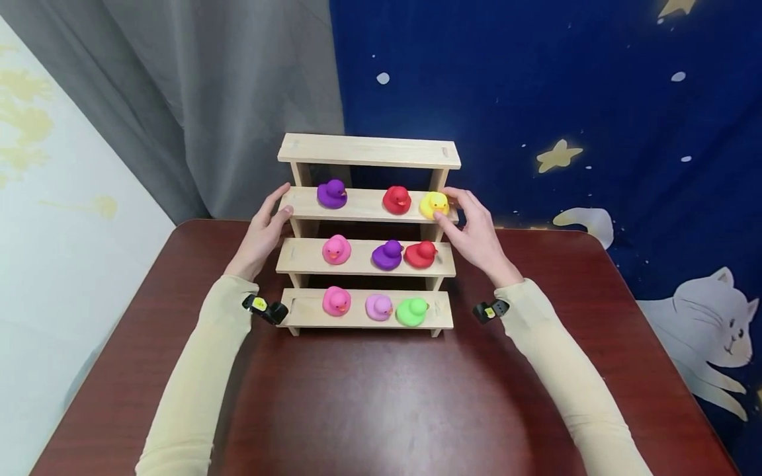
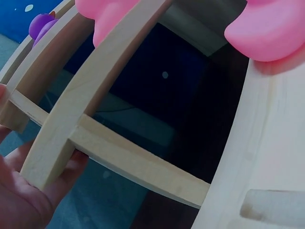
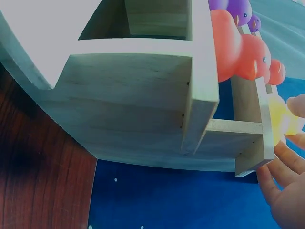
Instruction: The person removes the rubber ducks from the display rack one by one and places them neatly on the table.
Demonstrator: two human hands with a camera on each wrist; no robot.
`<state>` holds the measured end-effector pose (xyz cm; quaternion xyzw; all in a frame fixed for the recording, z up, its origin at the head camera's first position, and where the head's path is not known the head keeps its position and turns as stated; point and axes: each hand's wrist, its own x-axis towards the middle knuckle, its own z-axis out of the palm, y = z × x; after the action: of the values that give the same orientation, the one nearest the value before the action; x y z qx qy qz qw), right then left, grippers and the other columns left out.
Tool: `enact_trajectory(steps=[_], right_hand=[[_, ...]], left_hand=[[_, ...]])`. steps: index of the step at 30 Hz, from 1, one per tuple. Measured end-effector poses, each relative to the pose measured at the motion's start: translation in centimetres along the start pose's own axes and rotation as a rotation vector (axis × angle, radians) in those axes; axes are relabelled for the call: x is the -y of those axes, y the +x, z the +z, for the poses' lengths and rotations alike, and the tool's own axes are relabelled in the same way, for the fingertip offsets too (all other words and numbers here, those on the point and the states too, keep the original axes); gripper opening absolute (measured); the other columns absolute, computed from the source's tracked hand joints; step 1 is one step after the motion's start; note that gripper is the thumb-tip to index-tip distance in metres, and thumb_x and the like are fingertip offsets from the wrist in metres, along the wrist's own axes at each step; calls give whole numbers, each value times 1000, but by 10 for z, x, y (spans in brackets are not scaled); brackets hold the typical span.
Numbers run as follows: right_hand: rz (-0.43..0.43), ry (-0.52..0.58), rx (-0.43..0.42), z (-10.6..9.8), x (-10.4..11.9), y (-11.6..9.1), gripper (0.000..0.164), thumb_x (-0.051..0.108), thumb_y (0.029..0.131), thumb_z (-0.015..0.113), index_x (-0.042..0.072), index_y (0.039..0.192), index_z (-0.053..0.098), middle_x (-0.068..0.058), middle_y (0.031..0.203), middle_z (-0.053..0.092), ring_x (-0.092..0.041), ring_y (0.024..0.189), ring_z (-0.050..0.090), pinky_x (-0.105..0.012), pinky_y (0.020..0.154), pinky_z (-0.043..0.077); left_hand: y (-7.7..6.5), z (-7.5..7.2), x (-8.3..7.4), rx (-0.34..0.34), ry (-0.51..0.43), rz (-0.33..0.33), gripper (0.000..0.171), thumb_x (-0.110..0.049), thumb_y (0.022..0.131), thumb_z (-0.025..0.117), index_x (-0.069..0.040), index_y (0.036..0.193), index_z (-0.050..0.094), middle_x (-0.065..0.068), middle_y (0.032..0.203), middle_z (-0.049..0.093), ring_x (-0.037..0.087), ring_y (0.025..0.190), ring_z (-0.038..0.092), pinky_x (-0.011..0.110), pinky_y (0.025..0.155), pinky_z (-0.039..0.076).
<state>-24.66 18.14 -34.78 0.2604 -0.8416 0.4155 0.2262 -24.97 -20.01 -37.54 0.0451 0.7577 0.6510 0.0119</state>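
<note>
A wooden tiered shelf (image 1: 369,151) stands on the table with rubber ducks on its three lower tiers. My left hand (image 1: 262,235) holds the left end of the second tier from the top; in the left wrist view its fingers wrap around the wooden frame (image 2: 57,129). At the right end of that same tier, my right hand (image 1: 476,231) pinches a yellow rubber duck (image 1: 434,203) between thumb and fingers. Left of the yellow duck sits a red duck (image 1: 397,199), and farther left a purple duck (image 1: 332,194).
The tier below bears a pink duck (image 1: 337,250), a purple duck (image 1: 387,255) and a red duck (image 1: 421,254). On the bottom tier sit a pink duck (image 1: 337,301), a lilac duck (image 1: 379,307) and a green duck (image 1: 413,311). Behind the table (image 1: 381,396) hang curtains (image 1: 452,79).
</note>
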Motion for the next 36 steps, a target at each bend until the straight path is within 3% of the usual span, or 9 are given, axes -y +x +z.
enact_trajectory(steps=[8, 18, 27, 36], right_hand=[[7, 22, 22, -2, -1, -1, 41, 11, 88, 70, 1, 127, 58, -12, 117, 60, -25, 105, 59, -45, 95, 42], [-17, 22, -2, -5, 2, -1, 39, 14, 89, 71, 4, 124, 61, -10, 114, 63, -22, 99, 62, -41, 92, 44], [-14, -2, -3, -20, 6, -8, 40, 12, 87, 72, 3, 124, 62, -10, 119, 63, -23, 105, 61, -45, 92, 46], [14, -50, -41, -35, 7, -10, 40, 12, 87, 73, 5, 124, 63, -9, 119, 63, -24, 104, 62, -44, 91, 46]], left_hand=[[-2, 1, 0, -22, 8, 17, 55, -34, 103, 46, -31, 154, 26, 12, 156, 22, 37, 132, 36, 61, 101, 31], [-1, 1, -1, -47, 9, 22, 52, -34, 102, 47, -29, 152, 31, 11, 153, 27, 35, 127, 42, 58, 98, 36], [-6, 6, 3, -36, 20, 22, 52, -32, 103, 45, -26, 152, 30, 11, 154, 24, 36, 129, 39, 60, 99, 35], [-4, 2, 0, -16, 5, 21, 50, -32, 103, 46, -32, 151, 31, 14, 152, 26, 37, 128, 42, 60, 99, 35]])
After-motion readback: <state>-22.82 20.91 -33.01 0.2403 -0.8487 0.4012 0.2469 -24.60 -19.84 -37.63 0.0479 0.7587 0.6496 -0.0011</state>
